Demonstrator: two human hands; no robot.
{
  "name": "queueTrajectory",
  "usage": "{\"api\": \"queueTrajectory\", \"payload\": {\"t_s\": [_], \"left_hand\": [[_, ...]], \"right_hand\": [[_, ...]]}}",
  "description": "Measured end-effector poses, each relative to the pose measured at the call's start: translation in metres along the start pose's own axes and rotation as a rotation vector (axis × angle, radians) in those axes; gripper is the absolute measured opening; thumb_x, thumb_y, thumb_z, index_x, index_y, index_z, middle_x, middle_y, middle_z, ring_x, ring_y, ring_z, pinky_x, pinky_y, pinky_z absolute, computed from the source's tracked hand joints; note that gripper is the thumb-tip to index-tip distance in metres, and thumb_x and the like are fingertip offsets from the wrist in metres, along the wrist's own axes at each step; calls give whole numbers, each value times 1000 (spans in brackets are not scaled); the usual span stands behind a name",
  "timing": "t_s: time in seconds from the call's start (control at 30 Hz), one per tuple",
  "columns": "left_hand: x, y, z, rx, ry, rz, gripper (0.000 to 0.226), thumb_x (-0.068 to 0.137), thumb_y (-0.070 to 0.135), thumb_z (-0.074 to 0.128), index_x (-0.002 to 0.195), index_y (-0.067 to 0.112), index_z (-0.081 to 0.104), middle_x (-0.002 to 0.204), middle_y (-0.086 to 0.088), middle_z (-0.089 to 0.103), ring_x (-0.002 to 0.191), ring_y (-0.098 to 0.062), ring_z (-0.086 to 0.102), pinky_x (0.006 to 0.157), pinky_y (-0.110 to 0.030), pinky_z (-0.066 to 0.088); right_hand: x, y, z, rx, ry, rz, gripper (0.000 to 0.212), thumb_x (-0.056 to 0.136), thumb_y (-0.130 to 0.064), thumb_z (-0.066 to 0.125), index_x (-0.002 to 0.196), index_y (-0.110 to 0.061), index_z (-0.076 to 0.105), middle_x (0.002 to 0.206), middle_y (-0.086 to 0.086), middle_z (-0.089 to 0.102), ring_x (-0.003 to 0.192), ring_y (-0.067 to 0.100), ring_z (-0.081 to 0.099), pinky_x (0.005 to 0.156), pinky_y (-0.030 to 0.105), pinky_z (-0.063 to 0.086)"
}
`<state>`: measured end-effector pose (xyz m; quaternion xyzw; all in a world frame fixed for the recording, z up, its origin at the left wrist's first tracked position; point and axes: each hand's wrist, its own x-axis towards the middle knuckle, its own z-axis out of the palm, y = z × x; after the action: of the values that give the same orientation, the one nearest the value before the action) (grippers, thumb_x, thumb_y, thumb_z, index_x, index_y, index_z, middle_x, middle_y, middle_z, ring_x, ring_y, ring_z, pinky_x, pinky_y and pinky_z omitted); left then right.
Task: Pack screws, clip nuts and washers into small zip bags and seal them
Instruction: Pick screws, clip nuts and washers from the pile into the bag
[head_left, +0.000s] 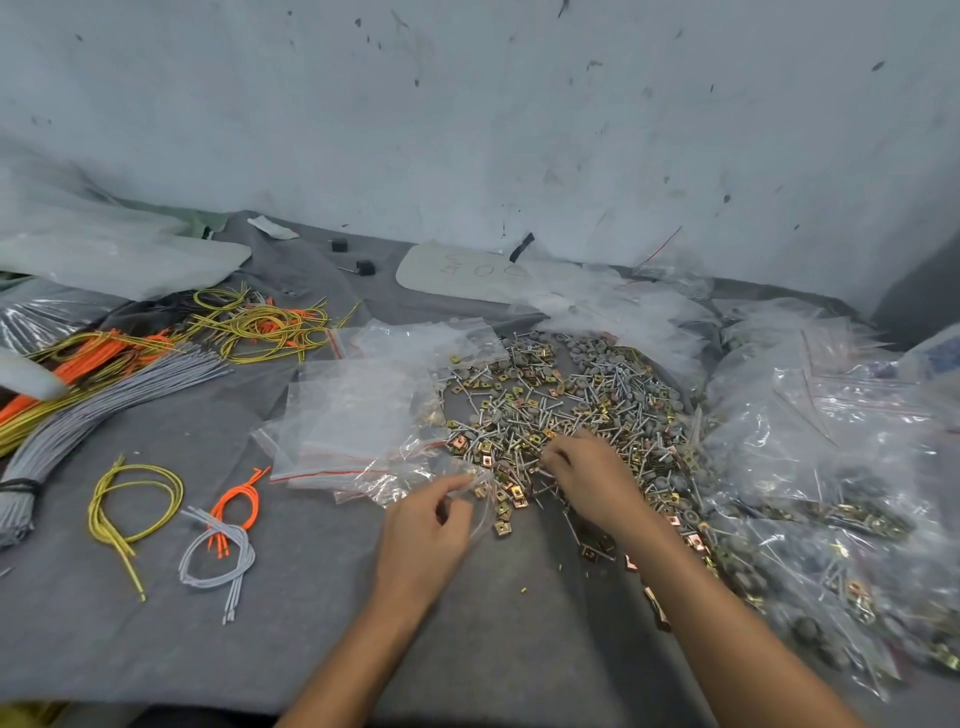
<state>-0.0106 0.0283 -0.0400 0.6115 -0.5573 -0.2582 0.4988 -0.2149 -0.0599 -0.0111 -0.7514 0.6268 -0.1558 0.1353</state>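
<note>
— Down at the near edge of the pile (561, 395), see how the left hand (428, 525) has that small zip bag (478, 491)? Thumb and forefinger pinch it at the mouth, right beside the hardware.

— So whatever is picked has almost no way to travel, I'd guess. And the right hand (592, 475)?

— Its fingers are bent down among the screws (623, 374) and clip nuts (501, 529). Whether they have a piece pinched, I cannot tell from where I stand.

— The washers (587, 343) are the grey discs mixed in further back?

— They look so. Everything lies loose on the grey cloth (311, 597), which probably keeps pieces from rolling.

— Spare bags?

— An empty stack (358, 415) lies just left of the pile, red zip lines showing, handy for the left hand. Filled bags (831, 441) are heaped on the right, out of the working space.

— Anything written anywhere?

— Only a pale card (462, 270) near the wall with handwritten marks, seemingly upside down from here; I cannot read them surely. No brand shows on the bags.

— And the wires (135, 499)?

— Yellow, orange and grey, off to the left, well apart from the hands.
</note>
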Motion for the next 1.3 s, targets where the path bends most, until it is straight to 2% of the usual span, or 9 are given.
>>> {"api": "queueTrajectory", "payload": {"t_s": [0.13,0.23,0.33,0.5,0.6,0.7,0.83,1.1,1.3], "left_hand": [[0,1,0,4,-1,1,38,78,30,52,105,28,79,57,21,58,53,2,49,54,-15,34],[0,2,0,13,-6,1,38,78,30,52,105,27,79,58,23,58,54,3,49,55,-14,33],[-1,2,0,8,-6,-1,37,78,29,51,104,28,79,59,25,58,53,3,49,53,-12,33],[-1,1,0,9,4,-16,38,77,31,51,104,29,78,61,21,61,55,1,52,56,-12,36],[0,0,0,19,-12,-21,39,78,34,50,105,30,77,71,16,70,65,-1,61,65,-23,48],[0,0,-1,27,-10,-18,50,76,46,43,108,27,77,84,13,75,78,-3,66,76,-27,54],[1,0,-1,48,-7,-10,40,79,38,47,105,28,76,89,14,75,83,-3,67,80,-27,54],[-1,1,-2,21,-18,-39,37,79,31,48,103,29,76,88,14,75,81,-6,68,80,-31,55],[-1,1,-1,22,2,-52,40,77,33,48,103,29,77,76,11,74,75,-6,68,77,-30,54]], "right_hand": [[-8,-1,-4,512,75,108,24,103,-30,50,86,-19,63,79,-10,61,68,6,54,63,25,44],[-15,-10,-8,1006,-6,287,30,102,-23,42,76,-12,54,67,0,53,54,10,48,58,30,41],[-22,-17,-12,1155,-59,333,33,102,-23,39,72,-15,47,58,-3,48,52,14,43,56,33,39],[-47,-29,-4,968,-128,101,29,103,-30,52,77,-21,60,66,-7,54,59,10,48,54,22,41],[-59,-41,12,754,-141,-96,22,100,-25,59,79,-22,65,66,-10,55,61,7,47,56,22,38],[-60,-51,28,538,-55,-158,19,99,-26,60,83,-19,66,71,-8,61,67,8,53,67,34,45],[-59,-62,38,348,63,-256,12,99,-24,59,101,-25,71,85,-14,60,80,9,56,74,30,45],[-61,-62,45,175,53,-306,26,98,-24,58,122,-30,66,93,-6,45,89,19,53,75,35,45],[-51,-34,21,240,178,-206,9,92,-25,68,98,-31,72,88,-19,51,77,-1,53,71,26,43]]}}
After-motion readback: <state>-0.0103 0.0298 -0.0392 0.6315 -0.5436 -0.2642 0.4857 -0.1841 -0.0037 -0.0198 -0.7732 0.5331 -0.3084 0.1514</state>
